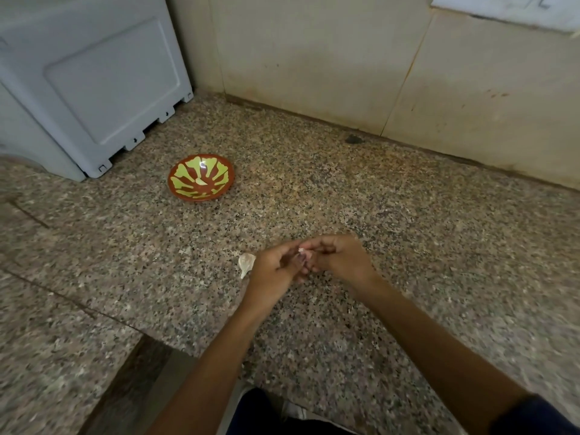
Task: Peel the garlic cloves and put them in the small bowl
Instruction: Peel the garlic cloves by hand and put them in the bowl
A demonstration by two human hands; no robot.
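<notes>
My left hand point(272, 269) and my right hand point(337, 257) meet over the granite counter point(408, 233), fingertips pinching one small garlic clove point(302, 252) between them; most of the clove is hidden by fingers. An unpeeled garlic clove point(245, 263) lies on the counter, just left of my left hand. The small bowl point(201, 177), red-brown with green petal shapes, sits further back to the left, with a pale peeled clove point(201, 182) inside.
A grey-white appliance point(88, 89) stands at the back left, close to the bowl. A tiled wall point(345, 58) runs along the back. The counter's front edge drops off at the lower left.
</notes>
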